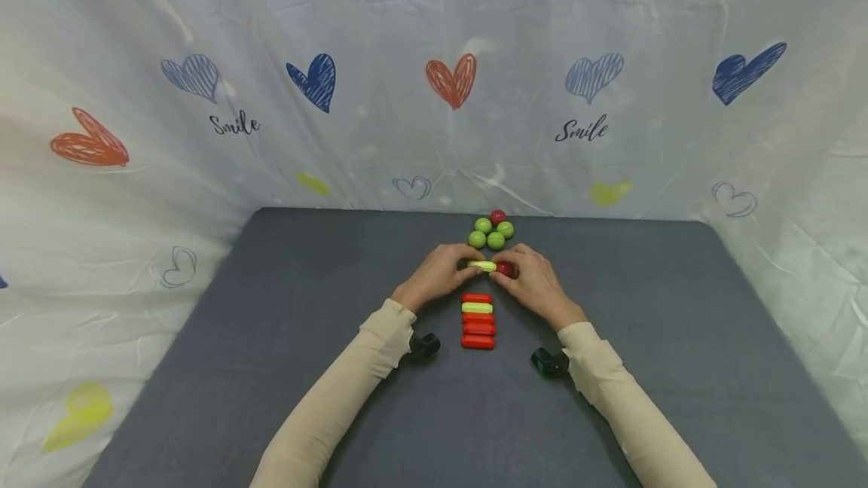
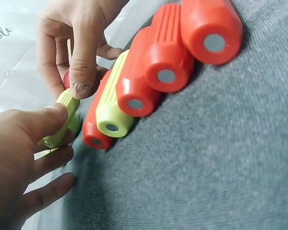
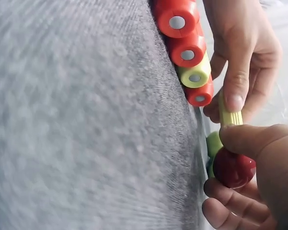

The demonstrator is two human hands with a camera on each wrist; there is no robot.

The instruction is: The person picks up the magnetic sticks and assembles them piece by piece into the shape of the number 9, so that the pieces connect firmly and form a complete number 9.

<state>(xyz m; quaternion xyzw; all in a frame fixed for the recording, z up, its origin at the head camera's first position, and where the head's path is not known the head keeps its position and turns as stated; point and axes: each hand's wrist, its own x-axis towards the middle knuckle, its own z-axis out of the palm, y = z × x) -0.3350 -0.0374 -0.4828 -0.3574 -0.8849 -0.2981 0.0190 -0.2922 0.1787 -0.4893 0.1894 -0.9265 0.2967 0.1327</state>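
Both hands meet over the table, a little beyond a row of rods. My left hand [image 1: 437, 273] pinches a yellow-green magnetic rod [image 1: 483, 266] between thumb and fingers. At the rod's right end is a shiny dark red ball [image 3: 234, 167], held by my right hand [image 1: 536, 281]. The right thumb lies across where rod and ball meet, so I cannot tell whether they touch. Nearer the body, several red rods [image 1: 478, 329] and one yellow-green rod [image 2: 116, 103] lie side by side, with grey discs in their ends.
Just beyond the hands, several green balls [image 1: 496, 241] and a red ball [image 1: 498, 217] sit clustered near the far edge of the dark grey table [image 1: 325, 269]. A white curtain [image 1: 380, 21] printed with hearts hangs behind. Black wrist devices [image 1: 425, 345] extend beneath the sleeves.
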